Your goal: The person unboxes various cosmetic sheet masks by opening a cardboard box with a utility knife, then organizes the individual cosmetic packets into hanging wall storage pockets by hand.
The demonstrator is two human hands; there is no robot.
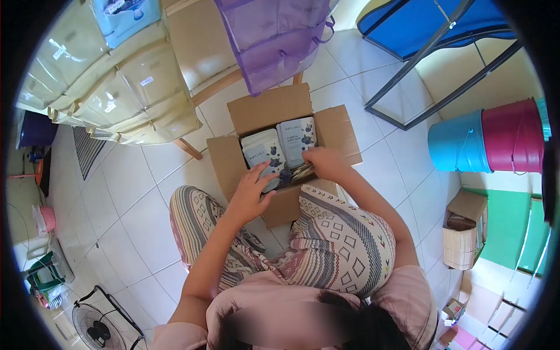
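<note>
An open cardboard box (283, 208) sits on the floor in front of my crossed legs, its flaps folded outward. Inside stand two stacks of flat sheet mask packets, white with dark berry pictures: a left stack (259, 150) and a right stack (296, 139). My left hand (254, 189) lies over the near part of the left stack with its fingers apart. At the near right edge of the right stack, my right hand (328, 163) has its fingers curled on a packet; the fingertips are partly hidden. More packet edges (301, 172) show below it.
Ahead hang a cream pocket organizer (131, 81) and a purple pocket organizer (280, 41). A dark metal frame with blue fabric (420, 26) stands far right, near blue (455, 143) and magenta (510, 137) buckets. A fan (99, 329) is at lower left.
</note>
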